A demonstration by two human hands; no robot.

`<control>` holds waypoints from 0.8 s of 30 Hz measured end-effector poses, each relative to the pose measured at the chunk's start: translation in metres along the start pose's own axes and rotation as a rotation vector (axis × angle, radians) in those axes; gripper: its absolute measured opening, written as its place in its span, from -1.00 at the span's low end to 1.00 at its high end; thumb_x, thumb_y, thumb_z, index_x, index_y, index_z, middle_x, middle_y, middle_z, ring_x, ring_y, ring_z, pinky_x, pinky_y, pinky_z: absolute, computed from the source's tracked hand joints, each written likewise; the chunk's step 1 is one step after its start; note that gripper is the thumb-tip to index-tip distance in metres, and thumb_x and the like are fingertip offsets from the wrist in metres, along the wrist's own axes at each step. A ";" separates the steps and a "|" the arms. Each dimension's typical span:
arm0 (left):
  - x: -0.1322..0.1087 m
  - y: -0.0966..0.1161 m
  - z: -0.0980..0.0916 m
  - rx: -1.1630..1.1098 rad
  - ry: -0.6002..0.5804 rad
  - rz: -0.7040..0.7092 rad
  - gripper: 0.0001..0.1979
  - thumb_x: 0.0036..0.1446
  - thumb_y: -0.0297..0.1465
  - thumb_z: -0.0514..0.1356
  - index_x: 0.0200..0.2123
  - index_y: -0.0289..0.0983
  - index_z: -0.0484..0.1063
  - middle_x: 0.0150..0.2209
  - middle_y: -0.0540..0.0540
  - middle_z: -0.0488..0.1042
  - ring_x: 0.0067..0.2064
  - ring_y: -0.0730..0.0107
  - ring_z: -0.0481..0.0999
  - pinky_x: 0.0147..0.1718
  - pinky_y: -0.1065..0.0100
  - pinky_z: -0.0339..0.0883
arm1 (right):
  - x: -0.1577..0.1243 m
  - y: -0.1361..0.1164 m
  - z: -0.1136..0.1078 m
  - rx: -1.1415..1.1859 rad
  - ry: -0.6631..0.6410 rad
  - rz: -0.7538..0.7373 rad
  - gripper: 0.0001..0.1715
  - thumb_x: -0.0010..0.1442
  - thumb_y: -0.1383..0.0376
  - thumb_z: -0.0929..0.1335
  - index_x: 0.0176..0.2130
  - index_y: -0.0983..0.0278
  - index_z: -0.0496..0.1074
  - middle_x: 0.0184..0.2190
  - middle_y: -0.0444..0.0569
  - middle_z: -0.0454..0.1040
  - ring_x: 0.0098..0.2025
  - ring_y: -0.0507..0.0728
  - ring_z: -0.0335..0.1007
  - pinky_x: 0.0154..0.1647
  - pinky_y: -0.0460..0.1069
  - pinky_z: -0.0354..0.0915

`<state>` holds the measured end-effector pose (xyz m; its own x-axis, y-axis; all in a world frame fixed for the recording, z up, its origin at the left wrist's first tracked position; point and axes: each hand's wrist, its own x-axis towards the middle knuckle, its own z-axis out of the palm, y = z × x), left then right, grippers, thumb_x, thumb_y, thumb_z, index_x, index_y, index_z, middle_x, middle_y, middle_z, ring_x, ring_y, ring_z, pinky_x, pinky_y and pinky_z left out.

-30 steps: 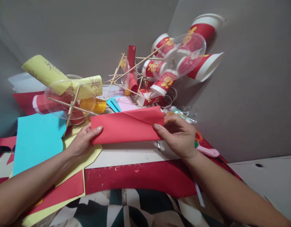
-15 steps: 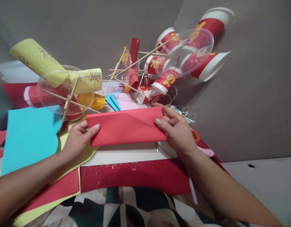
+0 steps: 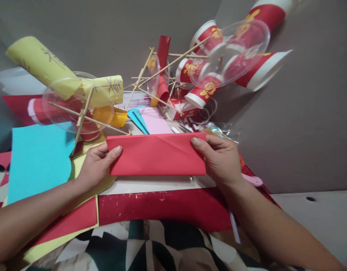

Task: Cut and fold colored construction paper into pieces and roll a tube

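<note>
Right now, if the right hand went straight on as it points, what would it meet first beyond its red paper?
Past the folded red paper the right hand holds, probably the pens behind it, though depth is hard to judge.

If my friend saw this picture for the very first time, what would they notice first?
Probably the bright red folded paper in the middle, held at its ends by the left hand and right hand. Next, maybe the red-and-white paper cups around a clear plastic disc at the upper right, or the yellow paper tubes with dark markings at the upper left.
</note>
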<state>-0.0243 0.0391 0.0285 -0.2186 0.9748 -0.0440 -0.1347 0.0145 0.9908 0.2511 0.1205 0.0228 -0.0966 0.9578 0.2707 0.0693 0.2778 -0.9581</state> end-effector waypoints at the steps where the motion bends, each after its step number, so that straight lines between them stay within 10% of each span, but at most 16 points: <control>1: -0.001 0.000 0.001 -0.028 -0.006 -0.003 -0.65 -0.03 -0.18 0.46 -0.24 -0.29 0.65 -0.31 -0.14 0.68 -0.35 0.25 0.66 -0.28 0.31 0.58 | 0.000 0.000 0.000 -0.001 0.013 -0.003 -0.69 0.03 0.02 0.54 -0.54 0.16 0.56 -0.64 -0.18 0.40 -0.61 0.00 0.22 -0.62 -0.07 0.21; 17: 0.006 -0.002 -0.007 -0.129 -0.013 -0.053 -0.53 -0.05 -0.18 0.46 -0.07 -0.20 0.53 -0.30 -0.07 0.66 -0.36 0.31 0.64 -0.40 0.41 0.49 | -0.005 0.008 0.001 -0.117 0.042 -0.039 -0.71 0.12 0.05 0.50 -0.47 0.17 0.56 -0.59 -0.18 0.36 -0.57 -0.02 0.17 -0.59 -0.09 0.13; 24: 0.010 0.000 -0.004 -0.100 0.051 -0.095 -0.70 -0.16 -0.23 0.51 -0.42 -0.26 0.56 -0.47 -0.03 0.60 -0.50 0.42 0.53 -0.51 0.45 0.42 | -0.001 -0.006 0.006 -0.180 0.001 -0.078 -0.49 0.04 -0.14 0.48 -0.57 0.19 0.47 -0.64 -0.15 0.28 -0.58 0.00 0.10 -0.62 -0.07 0.10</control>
<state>-0.0307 0.0479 0.0275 -0.2485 0.9576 -0.1457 -0.2522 0.0813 0.9643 0.2450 0.1175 0.0277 -0.1079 0.9329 0.3435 0.2379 0.3597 -0.9022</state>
